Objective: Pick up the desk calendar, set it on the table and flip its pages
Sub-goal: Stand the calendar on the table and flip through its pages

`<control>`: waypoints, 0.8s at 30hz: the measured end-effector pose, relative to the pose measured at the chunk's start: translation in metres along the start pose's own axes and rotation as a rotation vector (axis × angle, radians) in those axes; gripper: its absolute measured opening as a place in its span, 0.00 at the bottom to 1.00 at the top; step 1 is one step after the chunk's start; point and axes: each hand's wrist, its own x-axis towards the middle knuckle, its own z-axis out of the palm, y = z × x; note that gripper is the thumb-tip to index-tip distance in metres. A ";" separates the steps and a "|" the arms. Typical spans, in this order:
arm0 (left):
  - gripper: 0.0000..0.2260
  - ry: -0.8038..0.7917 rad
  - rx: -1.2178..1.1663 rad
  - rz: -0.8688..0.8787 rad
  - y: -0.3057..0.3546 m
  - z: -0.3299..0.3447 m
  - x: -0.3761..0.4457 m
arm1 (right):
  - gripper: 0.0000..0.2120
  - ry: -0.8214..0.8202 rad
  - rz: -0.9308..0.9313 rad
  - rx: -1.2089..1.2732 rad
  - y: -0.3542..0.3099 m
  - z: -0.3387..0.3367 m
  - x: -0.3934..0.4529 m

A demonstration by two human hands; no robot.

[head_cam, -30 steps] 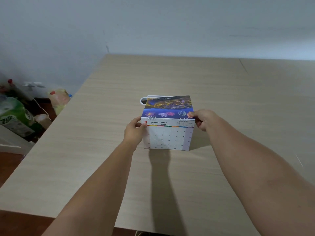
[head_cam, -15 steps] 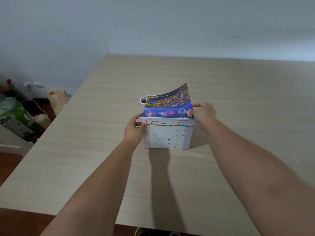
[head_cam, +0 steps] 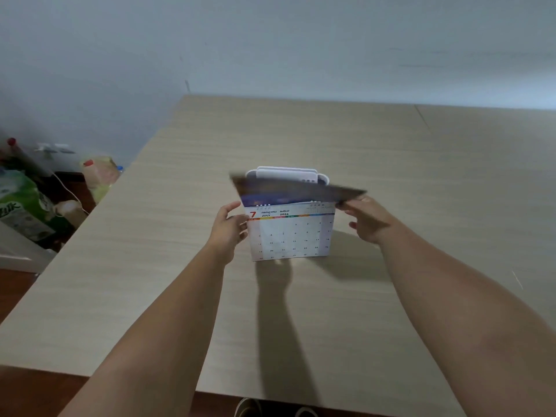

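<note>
The desk calendar (head_cam: 290, 236) stands upright on the light wooden table (head_cam: 421, 164), its white July grid facing me. My left hand (head_cam: 230, 228) grips its left edge near the spiral binding. My right hand (head_cam: 365, 219) pinches the right corner of a raised page (head_cam: 296, 191), which is lifted nearly level above the binding and blurred, its dark picture side up. Behind the calendar a white holder (head_cam: 287, 173) shows over the top of the page.
Left of the table, on the floor, stand a green bag (head_cam: 21, 203), a pale yellowish bottle with a red cap (head_cam: 99, 176) and a white cable (head_cam: 67, 191). A grey wall runs behind the table. The table's near edge lies close to me.
My right hand has lifted the picture page from lying over the back to nearly level above the binding, swinging it toward me. The left hand stays on the left edge.
</note>
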 end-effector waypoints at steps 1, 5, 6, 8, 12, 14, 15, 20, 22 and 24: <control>0.16 -0.031 -0.035 -0.038 0.003 -0.002 -0.001 | 0.12 -0.008 0.010 -0.026 0.005 -0.002 -0.001; 0.08 -0.083 -0.117 -0.089 0.005 -0.009 -0.002 | 0.13 0.009 0.039 -0.132 0.017 0.001 -0.007; 0.07 -0.087 -0.116 -0.088 0.005 -0.009 -0.001 | 0.13 0.019 0.030 -0.143 0.020 0.002 -0.007; 0.06 -0.099 -0.092 -0.063 0.004 -0.008 -0.002 | 0.14 0.047 0.006 -0.153 0.025 0.005 -0.005; 0.08 -0.097 0.020 0.031 -0.001 -0.005 -0.002 | 0.15 0.101 -0.009 -0.132 0.032 0.013 0.000; 0.09 -0.039 0.111 0.105 -0.004 -0.002 -0.003 | 0.16 0.129 -0.022 -0.164 0.034 0.016 0.002; 0.10 0.005 0.164 0.146 -0.006 -0.001 -0.003 | 0.16 0.143 -0.034 -0.179 0.036 0.016 0.003; 0.12 0.267 0.148 0.171 -0.015 0.010 -0.006 | 0.15 0.211 -0.068 -0.189 0.042 0.014 0.001; 0.10 0.295 0.145 0.172 -0.019 0.014 -0.006 | 0.14 0.211 -0.070 -0.187 0.044 0.012 0.000; 0.06 0.274 0.179 0.178 -0.021 0.015 -0.004 | 0.12 0.220 -0.079 -0.211 0.047 0.011 0.002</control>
